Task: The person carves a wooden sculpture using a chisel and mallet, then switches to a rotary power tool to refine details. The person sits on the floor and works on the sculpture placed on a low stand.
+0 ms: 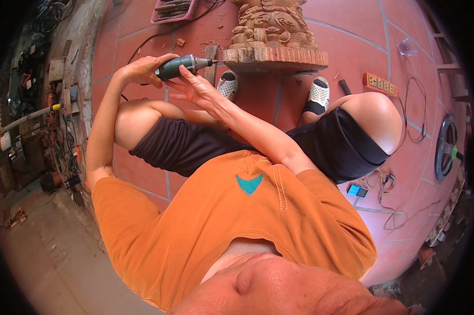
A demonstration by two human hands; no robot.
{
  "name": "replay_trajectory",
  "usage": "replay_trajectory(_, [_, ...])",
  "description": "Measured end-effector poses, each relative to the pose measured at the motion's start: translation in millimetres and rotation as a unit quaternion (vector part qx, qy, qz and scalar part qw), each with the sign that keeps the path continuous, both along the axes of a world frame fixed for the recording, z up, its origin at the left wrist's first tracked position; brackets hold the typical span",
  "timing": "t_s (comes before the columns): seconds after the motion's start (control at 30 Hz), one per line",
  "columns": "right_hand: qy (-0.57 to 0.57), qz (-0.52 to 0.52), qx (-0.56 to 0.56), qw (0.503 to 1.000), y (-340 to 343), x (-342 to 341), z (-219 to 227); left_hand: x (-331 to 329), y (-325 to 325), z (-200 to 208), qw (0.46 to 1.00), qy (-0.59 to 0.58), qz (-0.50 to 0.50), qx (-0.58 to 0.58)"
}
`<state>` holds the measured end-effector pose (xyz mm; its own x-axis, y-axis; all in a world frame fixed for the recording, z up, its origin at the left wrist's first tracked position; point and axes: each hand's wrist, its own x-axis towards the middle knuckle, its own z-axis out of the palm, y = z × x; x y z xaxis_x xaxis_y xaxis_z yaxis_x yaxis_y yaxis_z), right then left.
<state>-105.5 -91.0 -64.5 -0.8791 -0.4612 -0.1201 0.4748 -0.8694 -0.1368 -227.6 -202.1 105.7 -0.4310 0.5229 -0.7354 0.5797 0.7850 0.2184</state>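
My left hand (148,69) is wrapped round the rear of a dark green rotary tool (175,67) with a silver front end. The tool lies roughly level, and its thin bit points right, at the left edge of a carved wooden piece (273,34). Whether the bit touches the wood I cannot tell. My right hand (199,90) is beside the tool's near side, palm turned up and fingers spread. Its thumb tip reaches onto the tool's body. The carving has rounded relief shapes above a thick, rough-edged base.
A pink basket (175,11) of carving tools sits at the far left, with wood chips nearby. A wooden strip (210,58) lies by my shoe. To the right are an orange power strip (380,84), cords, a clear cup (407,47), a phone (357,190) and a round rim (446,147).
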Motion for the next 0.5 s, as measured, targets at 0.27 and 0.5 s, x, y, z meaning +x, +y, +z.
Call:
replay_trajectory(0.27, [0.004,-0.008,-0.001,1.0,-0.7,-0.6,-0.2,2.5,-0.6,1.6,1.0,-0.001,0.006,0.012])
replay_trajectory(0.5, [0.013,-0.011,0.007,1.0,1.0,-7.6,-5.8,6.2,3.6,4.4,0.999,0.0,0.036,0.004])
